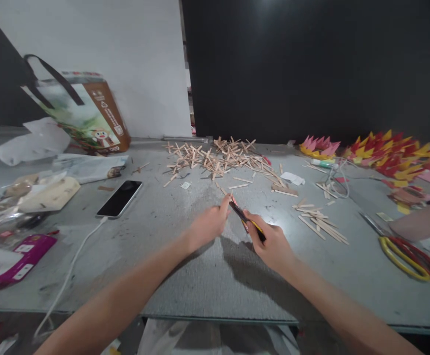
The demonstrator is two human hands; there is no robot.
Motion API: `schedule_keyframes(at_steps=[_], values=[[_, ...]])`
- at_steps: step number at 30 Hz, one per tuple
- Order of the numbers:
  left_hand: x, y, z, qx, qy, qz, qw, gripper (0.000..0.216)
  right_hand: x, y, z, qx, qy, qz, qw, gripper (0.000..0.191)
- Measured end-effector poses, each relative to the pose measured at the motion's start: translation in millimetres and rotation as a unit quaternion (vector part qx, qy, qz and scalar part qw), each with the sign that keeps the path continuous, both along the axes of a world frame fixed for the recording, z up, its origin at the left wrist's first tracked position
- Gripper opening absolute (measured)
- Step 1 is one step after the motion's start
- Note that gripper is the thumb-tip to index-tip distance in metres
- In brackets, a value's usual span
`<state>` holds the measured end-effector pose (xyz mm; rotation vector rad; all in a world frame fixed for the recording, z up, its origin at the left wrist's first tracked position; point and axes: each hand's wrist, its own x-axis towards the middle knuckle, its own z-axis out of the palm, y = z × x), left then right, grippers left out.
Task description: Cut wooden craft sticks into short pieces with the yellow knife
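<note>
My left hand is closed in a pinch above the middle of the table. A thin wooden stick shows at its fingertips, mostly hidden by them. My right hand is wrapped round a black-and-yellow hand tool; its dark front end reaches the left fingertips. Blur and the fingers hide what kind of tool it is. Beyond my hands lies a heap of crossed wooden sticks. Loose flat sticks are spread to the right of my right hand.
A phone on a white cable lies left, near plastic packets and a carrier bag. At right are large red-and-yellow-handled scissors, another person's forearm, a glue tube and red-and-yellow paper pieces. Walls stand behind.
</note>
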<state>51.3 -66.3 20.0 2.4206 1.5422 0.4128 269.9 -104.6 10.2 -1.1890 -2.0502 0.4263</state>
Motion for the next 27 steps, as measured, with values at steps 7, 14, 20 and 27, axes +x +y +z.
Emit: schedule_keyframes(at_steps=[7, 14, 20, 27], values=[[1.4, -2.6, 5.0, -0.046, -0.164, -0.006, 0.985, 0.051, -1.2, -1.8, -1.4, 0.009, 0.016, 0.000, 1.000, 0.037], [-2.3, 0.9, 6.2, 0.000, 0.006, -0.004, 1.000, 0.059, -2.0, -1.4, -3.7, 0.009, 0.023, -0.003, 1.000, 0.035], [-2.9, 1.4, 7.2, -0.019, -0.031, 0.006, 0.999, 0.057, -2.2, 1.2, -2.9, 0.003, 0.032, 0.000, 0.999, 0.034], [-1.6, -1.7, 0.8, 0.000, -0.066, 0.067, 0.996, 0.060, -2.7, 0.8, 3.6, -0.011, 0.015, 0.025, 1.000, 0.036]])
